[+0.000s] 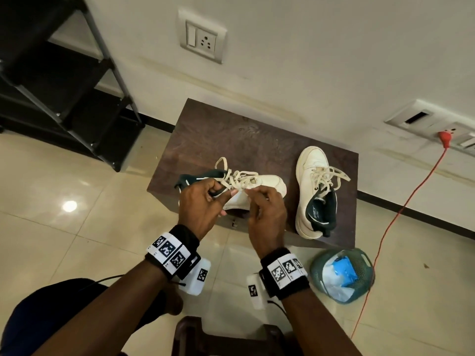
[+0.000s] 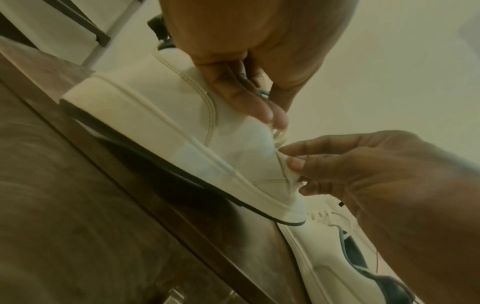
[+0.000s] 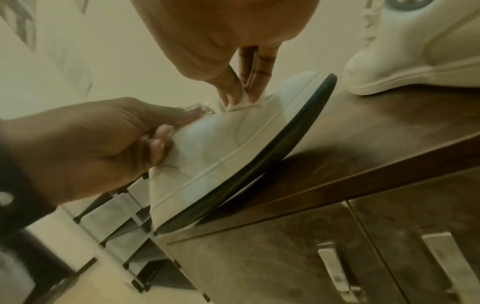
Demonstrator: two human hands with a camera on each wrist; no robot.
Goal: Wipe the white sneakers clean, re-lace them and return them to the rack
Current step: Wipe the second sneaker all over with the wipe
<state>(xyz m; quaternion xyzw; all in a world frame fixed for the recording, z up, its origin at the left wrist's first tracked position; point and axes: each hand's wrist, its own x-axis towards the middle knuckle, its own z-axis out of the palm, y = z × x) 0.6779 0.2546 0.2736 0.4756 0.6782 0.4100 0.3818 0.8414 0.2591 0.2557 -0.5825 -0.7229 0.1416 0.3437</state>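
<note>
Left hand [image 1: 199,205]: gripped the near sneaker [image 1: 259,187] at its dark collar end, fingers curled round the upper near the tongue; in the right wrist view its fingertips [image 3: 158,142] pressed into the white side panel.
Right hand [image 1: 267,214]: thumb and forefinger pinched a bit of lace or upper edge at the eyelet row; which one, couldn't tell. In the right wrist view the fingertips [image 3: 235,96] were pressed together on a small white fold.
Near sneaker: on the front left part of the surface [image 1: 221,134], tilted up on its outer edge, dark sole lifted off the top, toe pointing right, heel hanging past the left front corner. Laces [image 1: 231,176] were loose, loops standing above the tongue.
Second sneaker [image 1: 314,191]: lay flat on the right side of the surface, toe toward the wall, laces threaded with loose ends spread to the right, dark lining showing. Apart from the near sneaker, untouched.
Surface: low dark wood cabinet against the wall, metal handles on its front.
Rack [image 1: 59,80]: black, tiered, on the floor to the left, well apart from both sneakers.
Basket [image 1: 359,263]: green mesh, on the floor just beside the cabinet's right front corner, holding white plastic and something blue.
Cable [image 1: 401,209]: red, ran from a wall socket down across the floor on the right.
</note>
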